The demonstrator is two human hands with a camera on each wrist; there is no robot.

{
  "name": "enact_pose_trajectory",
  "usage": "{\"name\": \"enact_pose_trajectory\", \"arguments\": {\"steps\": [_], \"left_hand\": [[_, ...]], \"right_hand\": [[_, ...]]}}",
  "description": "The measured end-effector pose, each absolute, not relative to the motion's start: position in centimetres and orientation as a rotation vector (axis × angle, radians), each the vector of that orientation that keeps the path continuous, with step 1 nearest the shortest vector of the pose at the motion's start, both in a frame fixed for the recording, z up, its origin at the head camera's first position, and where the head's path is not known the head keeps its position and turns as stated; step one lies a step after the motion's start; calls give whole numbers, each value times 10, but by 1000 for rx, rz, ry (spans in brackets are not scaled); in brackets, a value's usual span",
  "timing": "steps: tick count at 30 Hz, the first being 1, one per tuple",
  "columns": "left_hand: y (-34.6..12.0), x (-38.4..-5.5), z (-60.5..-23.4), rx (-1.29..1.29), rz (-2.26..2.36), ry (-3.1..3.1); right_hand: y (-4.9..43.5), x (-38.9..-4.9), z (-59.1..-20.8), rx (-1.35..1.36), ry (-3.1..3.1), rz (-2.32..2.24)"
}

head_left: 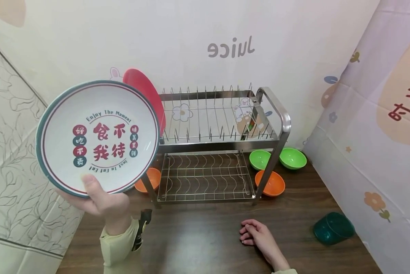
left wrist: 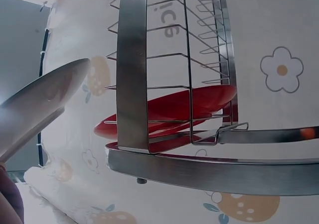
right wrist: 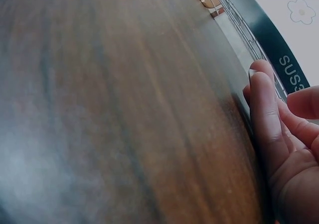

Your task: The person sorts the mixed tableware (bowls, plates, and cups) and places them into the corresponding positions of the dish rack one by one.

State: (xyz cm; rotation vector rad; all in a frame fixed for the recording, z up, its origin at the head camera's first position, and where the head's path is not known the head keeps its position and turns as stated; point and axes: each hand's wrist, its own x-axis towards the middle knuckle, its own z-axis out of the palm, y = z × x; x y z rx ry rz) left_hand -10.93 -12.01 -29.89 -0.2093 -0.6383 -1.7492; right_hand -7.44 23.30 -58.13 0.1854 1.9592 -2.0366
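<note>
My head view loses part of the curved red plate [head_left: 147, 93] behind the round white teal-rimmed plate [head_left: 98, 137].

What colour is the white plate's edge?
The plate's rim is dull teal; it shows best in the head view.

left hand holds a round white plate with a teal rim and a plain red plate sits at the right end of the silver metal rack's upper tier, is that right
No, the head view shows the plain red plate at the left end of the upper tier of the silver metal rack. The left hand does hold the round white plate.
</note>
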Motion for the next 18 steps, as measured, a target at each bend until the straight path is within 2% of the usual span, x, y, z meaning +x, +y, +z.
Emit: {"name": "enact_pose_trajectory", "arguments": {"steps": [7,18], "left_hand": [[-111,-120,-291,-240,-1728,-739],[-101,-146,-285,-181,-1415,-1071]], "right_hand": [[234,-76,-583,189,1952,-2026],[233,-76,-583,194,1947,-2033]]}}
